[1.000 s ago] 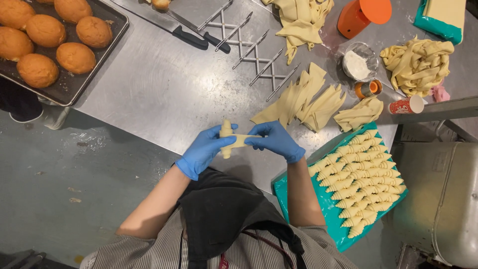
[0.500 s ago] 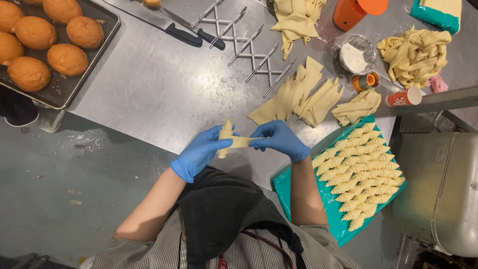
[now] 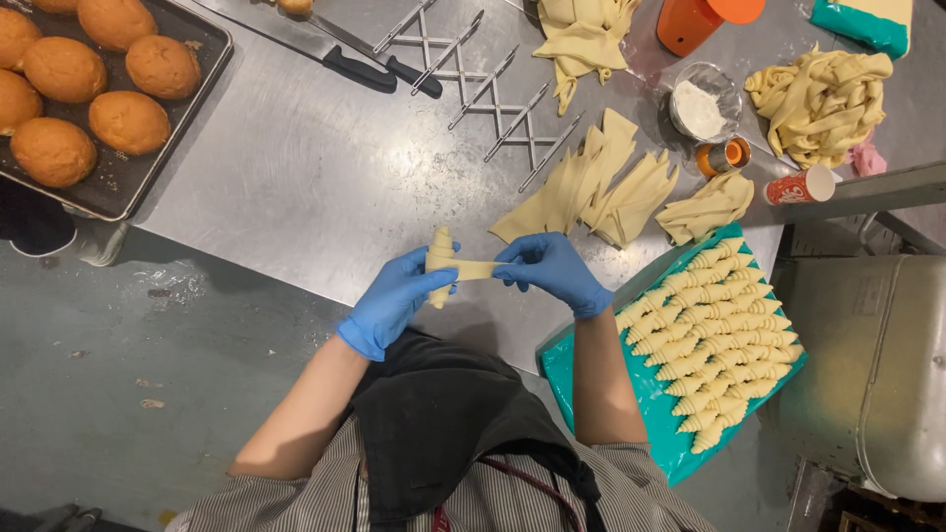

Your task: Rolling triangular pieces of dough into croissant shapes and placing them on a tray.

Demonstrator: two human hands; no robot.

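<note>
Dough triangle (image 3: 463,268), pale, part-rolled: held in the air just above the near edge of the steel tabletop (image 3: 296,177), between both blue-gloved hands. Left hand (image 3: 394,296): grip closed round the rolled, thick end, which stands nearly upright. Right hand (image 3: 552,271): fingertips pinched on the flat tail, drawn out sideways.

Nearby stock:
- cut dough triangles (image 3: 591,187), stacked, beyond the hands
- teal tray (image 3: 562,369) at the right, close-packed with rolled pieces (image 3: 709,335)
- expanding wheel cutter (image 3: 493,89) and two black-handled knives (image 3: 365,64) farther back
- bowl of flour (image 3: 702,103)
- dark tray of baked buns (image 3: 89,89), far left
- heap of dough strips (image 3: 823,94), far right

Handling note, as a judgement: the roll looks best kept even by holding the tail lightly taut while turning the thick end, with the point centred so the layers stack straight. Soft dough would likely thin or tear under a hard pull, so gentle tension seems right.
</note>
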